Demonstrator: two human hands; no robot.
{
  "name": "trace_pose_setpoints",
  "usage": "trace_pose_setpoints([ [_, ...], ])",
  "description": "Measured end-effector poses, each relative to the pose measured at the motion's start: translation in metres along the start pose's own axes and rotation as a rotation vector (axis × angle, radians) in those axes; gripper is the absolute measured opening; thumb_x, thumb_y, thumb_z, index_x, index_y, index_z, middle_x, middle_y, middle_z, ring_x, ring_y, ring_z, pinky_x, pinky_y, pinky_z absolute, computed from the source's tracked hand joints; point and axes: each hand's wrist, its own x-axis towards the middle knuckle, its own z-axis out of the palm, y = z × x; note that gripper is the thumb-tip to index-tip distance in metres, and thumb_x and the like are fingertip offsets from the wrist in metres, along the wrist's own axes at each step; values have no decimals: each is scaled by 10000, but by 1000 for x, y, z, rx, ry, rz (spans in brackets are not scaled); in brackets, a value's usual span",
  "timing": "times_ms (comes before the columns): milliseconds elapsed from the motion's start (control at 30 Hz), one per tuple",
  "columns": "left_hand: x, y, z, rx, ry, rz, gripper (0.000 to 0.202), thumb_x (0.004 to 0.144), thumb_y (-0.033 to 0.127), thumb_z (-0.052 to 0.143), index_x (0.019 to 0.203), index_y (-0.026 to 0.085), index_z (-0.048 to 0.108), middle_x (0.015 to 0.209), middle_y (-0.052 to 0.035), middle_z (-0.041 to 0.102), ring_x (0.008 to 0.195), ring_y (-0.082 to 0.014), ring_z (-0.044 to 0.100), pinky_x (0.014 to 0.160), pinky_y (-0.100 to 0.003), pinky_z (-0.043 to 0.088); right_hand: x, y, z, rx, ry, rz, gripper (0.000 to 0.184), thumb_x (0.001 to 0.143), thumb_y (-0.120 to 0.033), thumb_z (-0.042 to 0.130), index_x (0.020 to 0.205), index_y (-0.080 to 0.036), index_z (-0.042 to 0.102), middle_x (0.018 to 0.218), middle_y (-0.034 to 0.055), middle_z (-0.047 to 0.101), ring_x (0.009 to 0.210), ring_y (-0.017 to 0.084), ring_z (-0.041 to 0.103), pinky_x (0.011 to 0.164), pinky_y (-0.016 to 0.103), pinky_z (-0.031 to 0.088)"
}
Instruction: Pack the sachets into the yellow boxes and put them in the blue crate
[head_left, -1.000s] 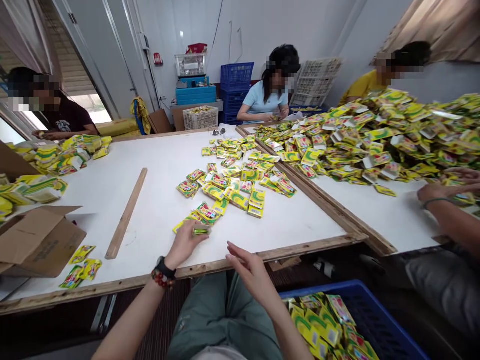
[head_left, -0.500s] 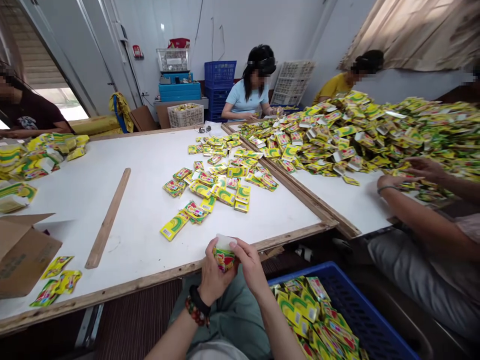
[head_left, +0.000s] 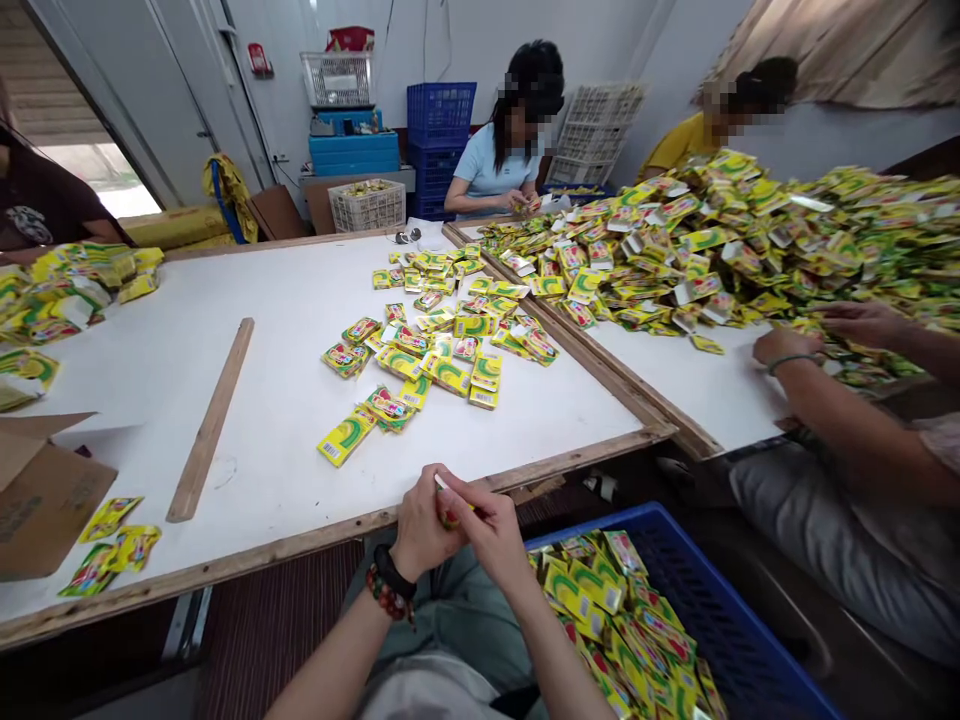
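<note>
Both hands meet over my lap at the table's front edge, around one small printed candy box [head_left: 448, 514]. My left hand [head_left: 421, 530] wraps the box from the left, its fingers closed. From the right, my right hand [head_left: 491, 527] presses fingers and thumb on the top end, where a bit of white flap shows. Most of the box is hidden by the fingers. Just beyond my hands, a loose group of yellow and green boxes [head_left: 450, 373] lies on the white table [head_left: 292, 400].
A blue crate [head_left: 720, 610] full of boxes stands at my right knee. A wooden strip [head_left: 212, 420] and a cardboard box [head_left: 49, 500] lie left. Beyond a wooden divider [head_left: 592, 375] rises a large heap of boxes [head_left: 720, 240]. A co-worker's hands [head_left: 795, 345] work there.
The white flap, wide and upright before, now shows only as a narrow edge under my fingers. My right hand has closed in over the box top. My view has tilted slightly down.
</note>
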Motion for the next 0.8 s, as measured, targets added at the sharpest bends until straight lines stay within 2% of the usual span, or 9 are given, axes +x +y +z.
trace_pose_setpoints([
  [133,0,0,1,23,11,-17,510,657,327,635,1087,203,391,848,-31,597,729,-223,603,625,-313,442,5,5,-1,-15,47,8,348,817,-399,627,1097,-214,719,1086,48,734,914,263,703,825,396,552],
  [233,2,1,-1,-13,14,-32,425,674,323,619,1011,207,388,775,-6,565,664,-200,566,577,-281,387,9,4,-4,-110,-49,-25,340,835,-380,614,1110,-207,715,1012,47,760,825,232,708,769,352,561],
  [367,4,1,1,-52,13,-69,323,719,303,589,943,218,372,670,39,491,570,-161,487,525,-255,308,8,2,-6,-368,-117,-166,399,830,-323,629,1209,-201,658,903,46,776,644,192,670,631,305,548],
  [467,1,3,3,-33,16,-67,290,726,232,552,964,212,388,671,39,477,579,-161,483,544,-262,334,4,1,-1,-427,-104,-296,351,875,-248,552,1208,-225,660,989,63,762,757,201,697,696,301,550],
  [567,2,3,-10,-40,-107,50,419,680,253,639,1040,201,431,875,-21,556,718,-180,550,624,-285,434,-7,0,-8,-430,-83,-361,326,896,-233,506,1167,-244,687,1040,71,749,850,202,713,742,290,562],
  [600,5,1,-19,-21,-151,99,498,667,288,682,1094,201,439,995,-52,566,819,-201,571,693,-306,468,-13,0,-18,-448,-60,-362,324,895,-245,502,1157,-239,693,1055,78,745,867,204,716,745,287,567],
  [667,18,-8,-44,104,-150,133,613,687,375,717,1200,206,430,1211,-101,522,1058,-260,538,882,-376,465,-29,2,-49,-532,34,-319,328,884,-292,503,1126,-217,712,1069,96,740,893,222,719,753,296,575],
  [733,37,-24,-74,340,-12,11,573,774,418,657,1242,185,421,1299,-140,482,1216,-311,442,1020,-459,373,-44,6,-91,-688,177,-197,351,861,-372,501,1032,-195,751,1021,117,752,869,258,726,746,331,583],
  [800,57,-44,-101,573,16,-218,579,798,388,630,1273,144,405,1348,-193,436,1263,-359,389,1017,-502,354,-55,12,-133,-909,254,-34,399,810,-454,500,905,-189,783,884,138,769,771,316,733,677,400,591],
])
